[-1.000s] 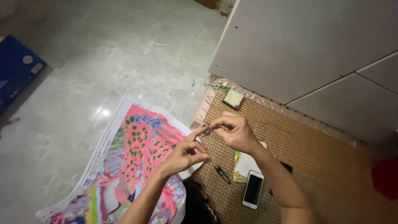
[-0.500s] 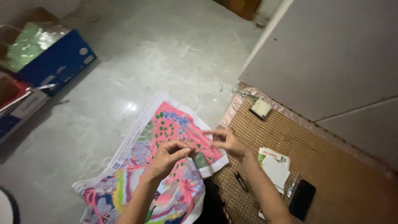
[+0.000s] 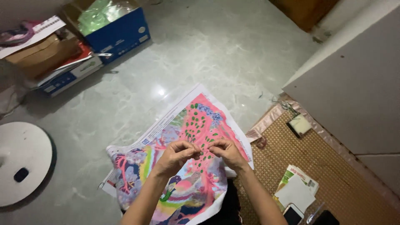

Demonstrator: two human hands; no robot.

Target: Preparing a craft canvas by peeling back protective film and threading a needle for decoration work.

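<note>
— Two hands, both pinched, meeting fingertip to fingertip over the cloth. What sits between them?

— Something too fine to make out, perhaps a thread or needle. The left hand has its grip together, thumb on forefinger; the right hand is closed the same way, just right of it. Whether either is clamped on anything, I cannot tell.

— And the embroidery canvas?

— Directly beneath both hands, draped over the lap and out onto the marble floor. Its long axis runs from near left to far right. Soft, printed in pink with green dots, white border.

— Which hand is nearer the work?

— About equal; both hover at its middle.

— Around it?

— Woven mat to the right, with a phone and paper packet; blue cardboard box far left.
</note>
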